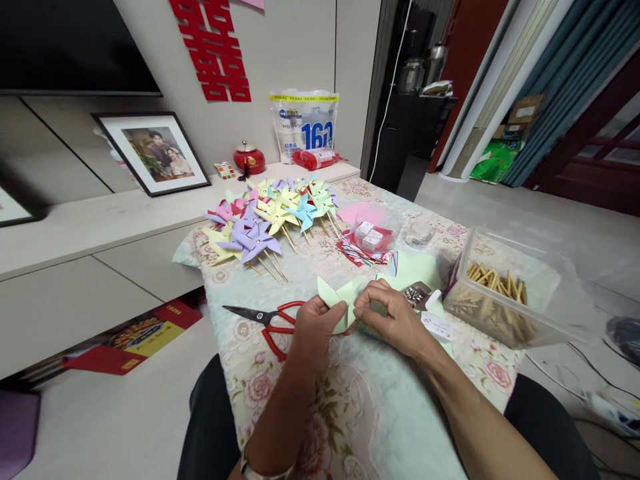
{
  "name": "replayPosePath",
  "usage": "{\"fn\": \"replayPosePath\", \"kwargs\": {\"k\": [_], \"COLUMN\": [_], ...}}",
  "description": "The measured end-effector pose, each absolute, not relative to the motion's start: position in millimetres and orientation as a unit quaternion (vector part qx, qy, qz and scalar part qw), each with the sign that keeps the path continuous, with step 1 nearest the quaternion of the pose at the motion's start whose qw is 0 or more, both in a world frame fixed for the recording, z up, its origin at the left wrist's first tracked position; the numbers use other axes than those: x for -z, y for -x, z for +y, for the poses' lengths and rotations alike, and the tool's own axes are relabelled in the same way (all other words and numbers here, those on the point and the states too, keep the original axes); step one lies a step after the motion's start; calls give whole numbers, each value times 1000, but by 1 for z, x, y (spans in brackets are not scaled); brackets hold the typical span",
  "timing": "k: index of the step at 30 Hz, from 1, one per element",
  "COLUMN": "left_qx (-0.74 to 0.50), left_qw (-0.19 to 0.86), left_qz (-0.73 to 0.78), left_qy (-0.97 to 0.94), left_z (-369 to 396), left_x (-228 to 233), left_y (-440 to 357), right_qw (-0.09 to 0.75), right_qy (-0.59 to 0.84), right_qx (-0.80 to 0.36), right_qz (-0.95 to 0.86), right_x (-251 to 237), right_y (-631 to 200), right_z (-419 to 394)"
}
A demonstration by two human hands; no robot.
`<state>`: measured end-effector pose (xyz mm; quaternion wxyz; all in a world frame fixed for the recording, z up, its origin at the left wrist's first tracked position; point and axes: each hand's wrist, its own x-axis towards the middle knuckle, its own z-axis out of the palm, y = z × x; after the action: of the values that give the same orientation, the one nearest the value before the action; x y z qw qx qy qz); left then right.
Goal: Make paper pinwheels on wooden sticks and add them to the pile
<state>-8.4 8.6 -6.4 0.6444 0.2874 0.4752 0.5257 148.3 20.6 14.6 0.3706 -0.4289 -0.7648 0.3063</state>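
Head: scissors [265,319] nr left grip [316,325]

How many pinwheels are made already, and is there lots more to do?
A whole pile of finished pinwheels on sticks lies at the far end of the table; I can't count them exactly. Right now the left hand and right hand are folding a pale green paper. Many sticks wait in the clear box, and more coloured paper lies nearby, so plenty seems left.

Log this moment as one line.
left hand + right hand: folding pale green paper square | red-handled scissors left | clear plastic stick box right
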Motion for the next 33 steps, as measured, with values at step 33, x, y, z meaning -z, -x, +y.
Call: {"fn": "replayPosePath", "kwargs": {"k": [33], "left_qx": [-509], "left_qw": [650], "left_qz": [480], "left_qy": [-298], "left_z": [10], "left_x": [11], "left_y": [10], "right_qw": [350], "right_qy": [467], "right_qx": [-257], "right_qz": [-770], "right_x": [-11], "right_y": [-145], "right_z": [20]}}
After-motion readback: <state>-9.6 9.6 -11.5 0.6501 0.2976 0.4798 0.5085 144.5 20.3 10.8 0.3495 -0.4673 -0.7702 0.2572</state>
